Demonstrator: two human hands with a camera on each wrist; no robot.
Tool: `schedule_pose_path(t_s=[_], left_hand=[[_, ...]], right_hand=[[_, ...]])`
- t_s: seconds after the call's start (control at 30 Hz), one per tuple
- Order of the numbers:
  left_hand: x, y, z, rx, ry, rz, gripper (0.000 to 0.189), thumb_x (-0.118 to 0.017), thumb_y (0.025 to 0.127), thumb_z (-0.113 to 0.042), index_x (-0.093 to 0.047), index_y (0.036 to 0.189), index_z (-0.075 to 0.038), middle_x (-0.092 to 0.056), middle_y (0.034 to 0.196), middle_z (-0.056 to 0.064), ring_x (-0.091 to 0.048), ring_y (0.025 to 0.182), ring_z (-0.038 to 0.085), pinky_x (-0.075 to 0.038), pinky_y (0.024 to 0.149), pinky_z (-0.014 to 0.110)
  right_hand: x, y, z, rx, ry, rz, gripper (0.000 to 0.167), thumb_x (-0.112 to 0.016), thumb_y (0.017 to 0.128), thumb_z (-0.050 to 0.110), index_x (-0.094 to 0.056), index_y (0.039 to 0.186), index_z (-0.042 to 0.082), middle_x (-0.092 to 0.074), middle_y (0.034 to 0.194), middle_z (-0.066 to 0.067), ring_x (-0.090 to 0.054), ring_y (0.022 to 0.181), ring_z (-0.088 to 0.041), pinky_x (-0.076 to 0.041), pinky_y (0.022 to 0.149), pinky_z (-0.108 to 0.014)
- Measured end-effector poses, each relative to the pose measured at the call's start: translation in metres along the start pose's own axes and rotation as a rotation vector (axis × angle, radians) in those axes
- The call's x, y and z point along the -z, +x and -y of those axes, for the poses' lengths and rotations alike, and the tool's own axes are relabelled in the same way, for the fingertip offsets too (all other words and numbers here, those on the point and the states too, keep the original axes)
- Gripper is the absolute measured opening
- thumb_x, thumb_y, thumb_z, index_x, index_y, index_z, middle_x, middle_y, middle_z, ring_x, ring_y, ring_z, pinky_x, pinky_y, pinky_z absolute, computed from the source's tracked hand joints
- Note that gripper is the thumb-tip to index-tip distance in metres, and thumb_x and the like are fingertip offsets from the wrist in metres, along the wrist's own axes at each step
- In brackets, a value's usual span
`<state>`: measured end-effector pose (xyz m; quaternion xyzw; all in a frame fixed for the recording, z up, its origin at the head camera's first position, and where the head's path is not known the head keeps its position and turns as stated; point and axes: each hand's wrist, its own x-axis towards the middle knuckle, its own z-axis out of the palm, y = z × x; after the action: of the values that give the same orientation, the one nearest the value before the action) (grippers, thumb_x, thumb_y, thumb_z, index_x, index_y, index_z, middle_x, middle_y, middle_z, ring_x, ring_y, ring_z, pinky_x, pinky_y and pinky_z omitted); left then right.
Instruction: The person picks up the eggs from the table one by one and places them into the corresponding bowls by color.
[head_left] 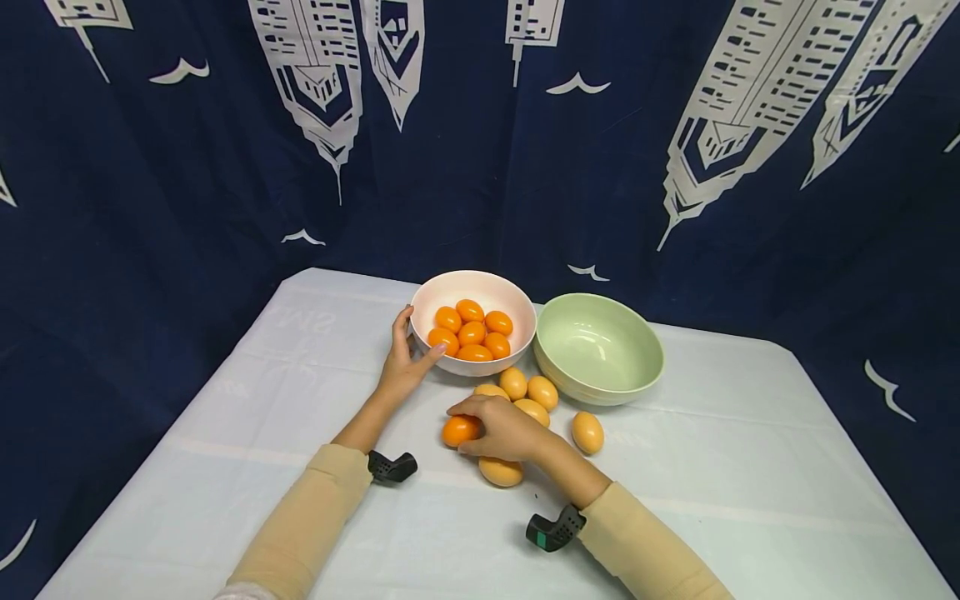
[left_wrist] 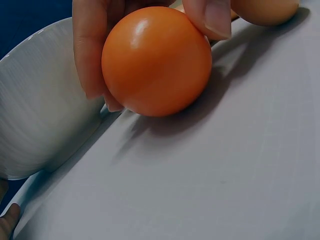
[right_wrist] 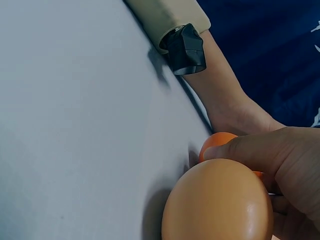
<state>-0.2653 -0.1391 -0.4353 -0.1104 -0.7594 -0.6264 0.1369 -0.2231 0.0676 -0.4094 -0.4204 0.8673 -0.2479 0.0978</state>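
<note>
My left hand (head_left: 405, 363) holds the pink bowl (head_left: 480, 367) at its left side, thumb on the near rim and fingers around the outer wall. Several bright orange eggs (head_left: 472, 333) lie inside that bowl. In front of it, my right hand (head_left: 504, 427) pinches another orange egg (head_left: 461, 430) between thumb and fingers, low over the table. The left wrist view shows this orange egg (left_wrist: 157, 62) large, with fingertips on both sides. Several light brown eggs (head_left: 543, 392) lie around the right hand, partly hidden by it; one light brown egg (right_wrist: 218, 205) fills the foreground of the right wrist view.
A green bowl (head_left: 600, 385) stands right of the pink one, their rims close together. One light brown egg (head_left: 587, 432) lies apart, in front of the green bowl. A white cloth covers the table (head_left: 750, 467); a dark blue printed curtain (head_left: 465, 200) hangs behind it.
</note>
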Motion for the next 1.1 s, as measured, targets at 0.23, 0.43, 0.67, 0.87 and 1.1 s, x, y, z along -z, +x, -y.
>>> schedule_pose_path(t_s=[0.23,0.43,0.67,0.87,1.1], left_hand=[[-0.004,0.008,0.029,0.0,0.007,-0.021,0.082,-0.068,0.092,-0.015,-0.012,0.152,-0.012,-0.002,0.162,0.014,-0.023,0.142,0.04,-0.026,0.114,0.049],[-0.004,0.007,0.026,-0.004,0.003,-0.023,0.082,-0.068,0.092,-0.015,-0.011,0.152,-0.01,-0.002,0.162,0.016,-0.023,0.142,0.042,-0.024,0.114,0.05],[0.001,-0.003,-0.01,-0.01,0.008,-0.002,0.078,-0.065,0.092,-0.009,-0.012,0.148,0.004,-0.004,0.158,0.028,-0.023,0.14,0.047,-0.025,0.113,0.053],[0.0,-0.002,-0.005,-0.004,0.0,-0.011,0.077,-0.065,0.092,-0.008,-0.014,0.148,0.001,-0.004,0.159,0.025,-0.025,0.139,0.047,-0.025,0.113,0.053],[-0.004,0.008,0.031,0.001,0.011,-0.032,0.08,-0.068,0.092,-0.016,-0.014,0.15,-0.015,-0.003,0.162,0.012,-0.029,0.14,0.039,-0.027,0.114,0.046]], right_hand=[[-0.001,0.0,-0.003,-0.001,0.019,-0.02,0.044,-0.078,0.082,0.013,-0.065,0.121,0.0,-0.067,0.117,-0.008,-0.059,0.108,-0.02,-0.047,0.096,-0.034],[0.002,-0.001,-0.004,-0.035,0.053,-0.037,0.045,-0.079,0.081,0.015,-0.065,0.122,0.002,-0.066,0.118,-0.006,-0.057,0.108,-0.017,-0.046,0.097,-0.033],[0.015,-0.001,0.0,-0.046,0.094,-0.051,0.048,-0.079,0.08,0.017,-0.065,0.124,0.003,-0.066,0.12,-0.005,-0.057,0.109,-0.017,-0.047,0.096,-0.034],[0.023,0.0,0.0,-0.001,0.102,-0.091,0.049,-0.081,0.079,0.017,-0.065,0.122,0.002,-0.066,0.119,-0.007,-0.059,0.108,-0.018,-0.047,0.096,-0.034],[0.036,0.003,-0.001,0.018,0.125,-0.109,0.048,-0.081,0.079,0.015,-0.065,0.122,0.001,-0.067,0.117,-0.005,-0.059,0.101,-0.015,-0.049,0.093,-0.033]])
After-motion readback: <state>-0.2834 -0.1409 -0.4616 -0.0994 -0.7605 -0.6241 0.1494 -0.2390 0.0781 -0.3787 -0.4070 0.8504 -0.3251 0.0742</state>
